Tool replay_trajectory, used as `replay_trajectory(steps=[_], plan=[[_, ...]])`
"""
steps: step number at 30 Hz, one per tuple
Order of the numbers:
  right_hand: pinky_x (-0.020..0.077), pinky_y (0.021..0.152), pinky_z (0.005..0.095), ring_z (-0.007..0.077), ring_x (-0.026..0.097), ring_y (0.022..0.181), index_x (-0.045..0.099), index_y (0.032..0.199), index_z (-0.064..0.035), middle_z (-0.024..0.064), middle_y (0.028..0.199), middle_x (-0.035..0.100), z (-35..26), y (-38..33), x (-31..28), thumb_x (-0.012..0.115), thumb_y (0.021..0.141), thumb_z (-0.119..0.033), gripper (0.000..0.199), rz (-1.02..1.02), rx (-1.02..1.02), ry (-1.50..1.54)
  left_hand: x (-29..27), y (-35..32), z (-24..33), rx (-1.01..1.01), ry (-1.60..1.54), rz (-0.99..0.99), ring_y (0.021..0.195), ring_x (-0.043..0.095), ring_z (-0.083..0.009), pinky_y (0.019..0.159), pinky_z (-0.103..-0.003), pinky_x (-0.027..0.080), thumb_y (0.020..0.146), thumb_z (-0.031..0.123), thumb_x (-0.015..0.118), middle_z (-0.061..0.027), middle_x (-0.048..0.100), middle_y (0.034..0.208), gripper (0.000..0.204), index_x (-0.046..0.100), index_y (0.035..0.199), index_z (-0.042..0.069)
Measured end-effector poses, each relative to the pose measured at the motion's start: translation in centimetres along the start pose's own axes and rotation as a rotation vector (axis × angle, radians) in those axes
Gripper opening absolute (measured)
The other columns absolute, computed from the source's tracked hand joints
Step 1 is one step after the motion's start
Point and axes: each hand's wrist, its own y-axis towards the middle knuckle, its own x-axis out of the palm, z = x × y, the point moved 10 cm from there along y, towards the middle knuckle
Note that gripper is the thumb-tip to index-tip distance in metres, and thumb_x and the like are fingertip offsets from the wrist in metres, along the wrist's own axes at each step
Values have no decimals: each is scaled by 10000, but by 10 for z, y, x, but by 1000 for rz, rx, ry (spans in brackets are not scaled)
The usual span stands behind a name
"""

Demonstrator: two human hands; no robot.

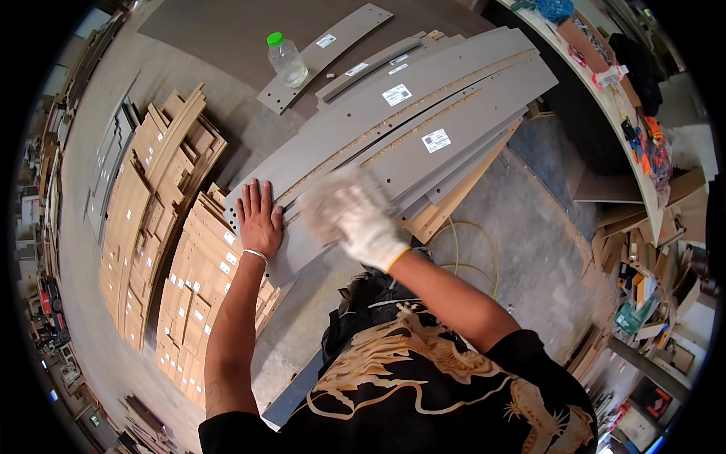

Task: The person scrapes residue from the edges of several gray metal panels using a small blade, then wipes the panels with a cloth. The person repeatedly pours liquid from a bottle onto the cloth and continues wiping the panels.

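The bare left hand [259, 219] lies flat, fingers spread, on the near end of a stack of long grey laminated boards [423, 113] fanned across the table [227, 30]. The white-gloved right hand [355, 216] rests beside it on the same boards, blurred; I cannot tell how its fingers stand. The boards look stiff, heavy and slick, best gripped along their edges. A green-capped clear plastic bottle [286, 59] stands well apart.

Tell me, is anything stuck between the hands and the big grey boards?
Nothing visible. The left hand lies flat, bare, right on the top grey board. The right hand wears a white glove and is blurred, but it also sits on the boards.
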Motion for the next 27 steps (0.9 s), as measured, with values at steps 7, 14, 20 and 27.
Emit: replay_trajectory(steps=[7,14,20,27], plan=[[72,1318,533,300,336,1549,647,1386,-72,160,1458,620,28,-48,-29,570,969,-461,575,396,111,-8,-9,6,9,-10,-11,57,1593,192,-349,1292,-536,117,1075,355,439,-139,251,1718,605,332,1636,154],[155,1304,532,358,278,1567,616,1438,-137,134,1590,495,38,-47,5,689,909,-297,557,151,73,117,-22,-11,-2,-38,-48,133,1540,328,-346,1262,-525,222,1075,337,457,-121,402,1650,503,496,1551,177],[199,1273,604,400,404,1493,566,1484,-86,219,1572,477,47,-67,-9,648,947,-297,583,514,131,79,-25,-10,8,-22,-51,196,1497,410,-327,1230,-509,289,1075,304,474,-120,484,1598,442,586,1479,163],[22,1325,484,278,126,1625,569,1507,-231,92,1718,290,-26,-46,53,745,813,-317,721,-7,-179,284,-26,-9,8,-17,-69,204,1492,420,-327,1232,-506,289,1068,291,494,-110,509,1581,421,622,1449,165]])
